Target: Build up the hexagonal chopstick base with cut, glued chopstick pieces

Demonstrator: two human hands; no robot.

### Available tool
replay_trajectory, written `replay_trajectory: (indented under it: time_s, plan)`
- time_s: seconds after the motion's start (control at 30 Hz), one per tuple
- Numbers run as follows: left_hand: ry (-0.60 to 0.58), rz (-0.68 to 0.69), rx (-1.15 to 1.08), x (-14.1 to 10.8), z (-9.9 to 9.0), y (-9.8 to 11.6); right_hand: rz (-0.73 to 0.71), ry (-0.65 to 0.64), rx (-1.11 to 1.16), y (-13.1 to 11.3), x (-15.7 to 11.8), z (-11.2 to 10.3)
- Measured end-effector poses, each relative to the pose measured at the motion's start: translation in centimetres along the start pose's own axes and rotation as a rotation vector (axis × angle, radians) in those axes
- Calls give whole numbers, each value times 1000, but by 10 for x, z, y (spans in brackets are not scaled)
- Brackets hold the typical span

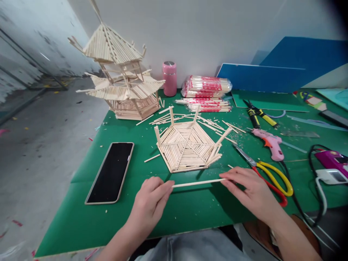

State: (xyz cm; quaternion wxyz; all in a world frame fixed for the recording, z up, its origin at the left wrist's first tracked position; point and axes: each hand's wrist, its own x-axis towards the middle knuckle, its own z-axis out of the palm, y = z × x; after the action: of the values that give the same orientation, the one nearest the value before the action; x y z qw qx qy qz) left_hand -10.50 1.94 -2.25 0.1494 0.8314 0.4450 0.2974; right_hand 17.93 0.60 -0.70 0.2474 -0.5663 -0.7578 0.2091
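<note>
A thin wooden stick (pixel 198 183) is stretched between both hands, just in front of a six-sided stick base (pixel 187 145) with short upright posts at its corners. My left hand (pixel 153 197) pinches the stick's left end between thumb and fingers. At the other end, my right hand (pixel 246 186) grips it with the fingertips. The stick lies roughly level, apart from the base's near edge. Behind to the left stands a tiered pagoda model (pixel 122 79) made of similar sticks.
Phone (pixel 111 173) on the left of the green table (pixel 73 210). Scissors (pixel 266 177), a pink glue gun (pixel 269 142) and pliers (pixel 259 115) on the right. Loose sticks (pixel 212 123), wrapped stick packs (pixel 205 87) and a pink bottle (pixel 169 79) behind the base.
</note>
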Motion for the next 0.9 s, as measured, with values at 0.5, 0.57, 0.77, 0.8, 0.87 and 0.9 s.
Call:
replay_trajectory:
  time_s: [0.5, 0.57, 0.77, 0.8, 0.87, 0.9]
  plan:
    - [241, 93, 41, -5, 24, 12, 388, 661, 665, 1, -2, 62]
    - [276, 139, 55, -7, 28, 12, 348, 700, 645, -3, -2, 70]
    - [275, 188, 117, -8, 30, 13, 230, 643, 682, -12, -9, 71]
    - [261, 193, 132, -8, 30, 13, 214, 636, 703, -13, -9, 70]
    - [226, 212, 163, -8, 29, 15, 191, 633, 746, -14, -10, 67]
    - [207, 225, 179, -8, 29, 16, 184, 630, 766, -14, -10, 67]
